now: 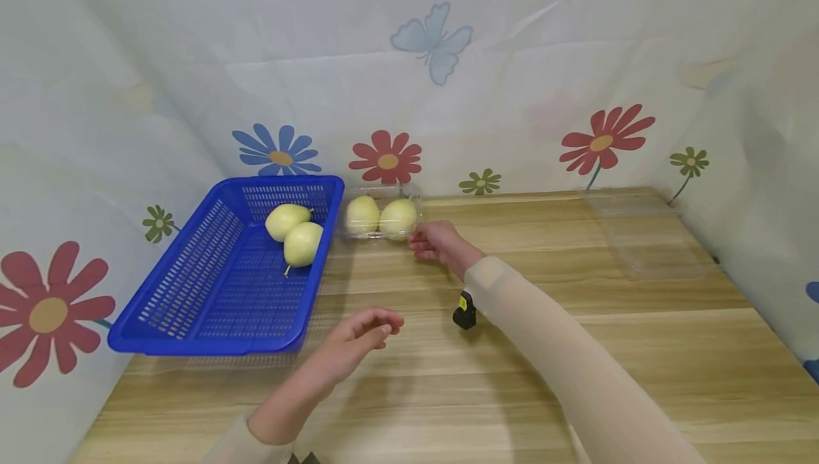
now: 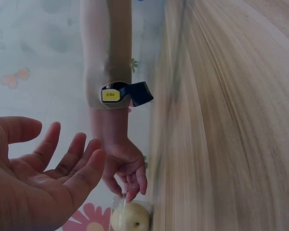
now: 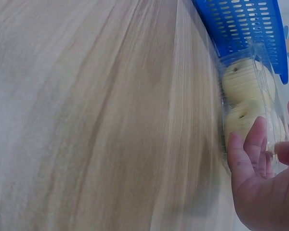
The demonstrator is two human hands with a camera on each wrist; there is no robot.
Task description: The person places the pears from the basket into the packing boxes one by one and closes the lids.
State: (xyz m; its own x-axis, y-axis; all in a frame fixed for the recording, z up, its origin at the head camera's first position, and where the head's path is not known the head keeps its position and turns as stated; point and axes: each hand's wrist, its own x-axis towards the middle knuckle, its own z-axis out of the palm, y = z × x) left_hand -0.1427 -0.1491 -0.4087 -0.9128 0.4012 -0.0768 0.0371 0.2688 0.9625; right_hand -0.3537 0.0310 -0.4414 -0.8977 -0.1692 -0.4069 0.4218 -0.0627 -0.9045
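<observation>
Two pale yellow-green pears sit side by side in a clear plastic box at the back of the table, just right of the blue basket. My right hand is at the box's right end, fingers loosely bent. In the right wrist view, that hand overlaps the near end of the box; whether it touches is unclear. Over the table's front middle, my left hand hovers with relaxed fingers and holds nothing. Its palm shows in the left wrist view.
Two more pears lie in the basket's back right part. At the table's right rear lies another clear plastic container. A flower-printed cloth hangs behind the table and along both sides.
</observation>
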